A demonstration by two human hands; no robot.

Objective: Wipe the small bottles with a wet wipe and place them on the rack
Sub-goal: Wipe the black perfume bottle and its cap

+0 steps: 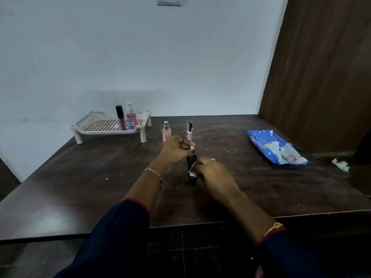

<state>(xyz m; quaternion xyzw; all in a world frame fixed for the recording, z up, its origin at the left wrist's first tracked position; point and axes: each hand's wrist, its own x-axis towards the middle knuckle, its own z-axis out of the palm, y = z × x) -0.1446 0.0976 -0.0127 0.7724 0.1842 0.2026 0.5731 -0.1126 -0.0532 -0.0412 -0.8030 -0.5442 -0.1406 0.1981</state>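
Observation:
A small black bottle with a gold cap point(191, 160) stands between my hands at the middle of the dark table. My left hand point(175, 150) grips its top. My right hand point(213, 176) presses a white wet wipe point(192, 173) against its lower part. Behind them stand a peach spray bottle point(166, 131) and a beige tube with a black cap point(189, 130). The cream rack point(96, 125) at the back left holds a dark lip gloss tube point(121, 117) and a pink spray bottle point(131, 116).
A blue wet wipe pack point(275, 147) lies open at the right. A crumpled used wipe point(341, 164) rests at the far right edge. A brown wooden panel point(321, 77) rises on the right, a pale wall behind the table point(80, 177).

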